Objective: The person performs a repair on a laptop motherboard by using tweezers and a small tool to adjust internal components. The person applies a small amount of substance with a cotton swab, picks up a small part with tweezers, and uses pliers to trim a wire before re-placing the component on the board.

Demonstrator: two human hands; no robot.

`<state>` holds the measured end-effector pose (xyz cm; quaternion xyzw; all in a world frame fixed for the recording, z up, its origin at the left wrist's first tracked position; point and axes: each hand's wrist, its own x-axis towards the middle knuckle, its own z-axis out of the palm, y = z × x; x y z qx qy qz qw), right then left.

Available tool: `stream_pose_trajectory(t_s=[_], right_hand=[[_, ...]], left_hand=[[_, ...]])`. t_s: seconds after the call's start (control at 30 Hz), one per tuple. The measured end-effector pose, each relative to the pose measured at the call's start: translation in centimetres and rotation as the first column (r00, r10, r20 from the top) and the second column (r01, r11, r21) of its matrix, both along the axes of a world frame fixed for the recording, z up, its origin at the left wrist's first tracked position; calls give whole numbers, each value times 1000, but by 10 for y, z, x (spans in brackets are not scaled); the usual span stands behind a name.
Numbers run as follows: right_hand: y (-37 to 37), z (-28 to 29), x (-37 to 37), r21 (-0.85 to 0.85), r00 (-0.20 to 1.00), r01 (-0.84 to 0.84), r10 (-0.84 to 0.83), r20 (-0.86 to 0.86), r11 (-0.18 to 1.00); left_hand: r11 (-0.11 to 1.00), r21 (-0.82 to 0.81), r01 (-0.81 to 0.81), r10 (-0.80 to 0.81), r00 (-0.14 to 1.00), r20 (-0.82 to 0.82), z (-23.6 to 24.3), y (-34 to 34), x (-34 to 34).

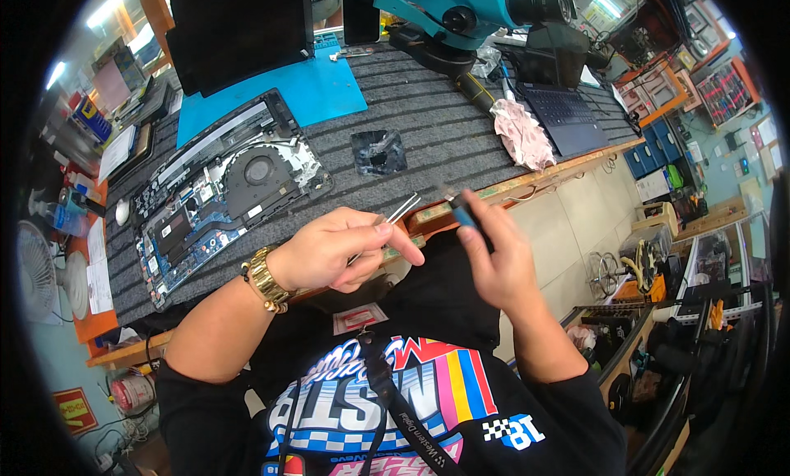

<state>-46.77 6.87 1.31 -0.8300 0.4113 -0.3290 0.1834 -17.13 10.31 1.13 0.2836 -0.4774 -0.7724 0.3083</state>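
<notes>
My left hand (350, 250), at the desk's front edge, grips slim silver tweezers (403, 204), its index finger bent over them. Just to the right, my right hand (500, 258) holds a small blue-and-black tool (463, 214) upright between thumb and fingers; its tip is blurred. An opened laptop base (193, 223), with circuit board and round fan (258, 173) exposed, lies left of my hands. Beyond them a small crumpled dark piece (377, 153) rests on the striped grey mat (420, 106).
At the back are a dark screen (234, 36) on a blue mat (337, 97) and a teal microscope (448, 7). At right sit a pink cloth (522, 134) and a laptop (568, 126). A small fan (37, 274) stands at far left.
</notes>
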Motion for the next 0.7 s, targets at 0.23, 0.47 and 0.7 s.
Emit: stream_pose_trajectory(t_s=[0.23,0.47,0.7], right_hand=[[1,-3,-2,-13,994,-109,109,19,994],[6,-4,7,-23,982,-183,184,48,983],[9,5,11,-51,975,-213,216,59,976]], left_hand=[[998,63,17,-9,993,-116,3,1,-1],[978,190,82,-33,969,-247,1,0,2],[977,175,125,-72,957,-280,3,-1,4]])
